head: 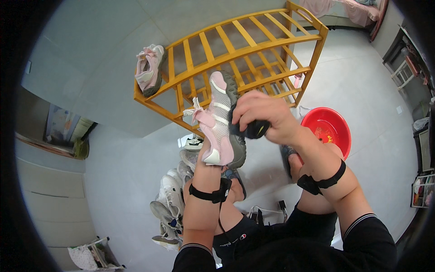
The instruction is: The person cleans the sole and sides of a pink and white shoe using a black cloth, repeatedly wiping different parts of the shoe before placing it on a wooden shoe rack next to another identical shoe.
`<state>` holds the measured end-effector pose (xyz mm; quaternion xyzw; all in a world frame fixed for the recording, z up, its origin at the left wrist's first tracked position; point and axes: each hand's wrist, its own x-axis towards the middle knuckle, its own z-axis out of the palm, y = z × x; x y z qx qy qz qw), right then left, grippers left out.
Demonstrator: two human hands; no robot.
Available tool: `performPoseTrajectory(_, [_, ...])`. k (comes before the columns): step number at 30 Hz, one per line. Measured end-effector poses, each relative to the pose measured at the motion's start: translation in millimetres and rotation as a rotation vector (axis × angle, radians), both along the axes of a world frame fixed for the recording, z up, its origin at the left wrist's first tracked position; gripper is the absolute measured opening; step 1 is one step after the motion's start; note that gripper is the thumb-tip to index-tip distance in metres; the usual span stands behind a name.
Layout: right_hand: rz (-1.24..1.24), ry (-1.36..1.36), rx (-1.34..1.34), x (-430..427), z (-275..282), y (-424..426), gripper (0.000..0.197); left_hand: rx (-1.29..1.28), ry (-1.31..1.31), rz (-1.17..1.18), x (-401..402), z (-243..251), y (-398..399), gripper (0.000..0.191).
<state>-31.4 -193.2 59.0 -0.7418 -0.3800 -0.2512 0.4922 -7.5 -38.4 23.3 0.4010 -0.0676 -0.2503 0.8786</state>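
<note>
A pink and white sneaker (221, 115) with a dark grey sole is held up in front of me, toe away. My left forearm (208, 173) runs up to its heel. The left hand itself is hidden by the shoe, which it supports. My right hand (263, 114) grips a dark, soft-looking item (256, 128) with a small yellow-green mark, pressed against the side of the sole; whether it is a cloth or a brush I cannot tell. The matching pink sneaker (149, 71) rests on the left end of the rack's top shelf.
A slatted wooden shoe rack (234, 54) stands ahead. By my right leg is a red plastic basin (328, 127). Several sneakers (170, 193) are piled on the floor to the left. A cable with a plug (282, 205) lies between my legs. A pink hairbrush (298, 80) shows behind the rack.
</note>
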Motion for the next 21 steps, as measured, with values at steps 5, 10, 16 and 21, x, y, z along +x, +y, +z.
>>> performPoseTrajectory(5, [0.388,-0.008,-0.12,-20,-4,27,0.019,-0.021,-0.034,0.027,17,15,-2,0.024])
performPoseTrajectory(10, [0.131,-0.03,-0.055,-4,-3,4,0.02,-0.002,-0.006,0.001,7,3,-1,0.024])
performPoseTrajectory(16, [0.287,-0.047,-0.065,-15,-6,21,0.019,-0.016,-0.016,0.03,11,7,3,0.025])
performPoseTrajectory(21, [0.216,-0.075,-0.046,-10,-11,16,0.019,-0.031,0.002,0.009,13,5,0,0.025])
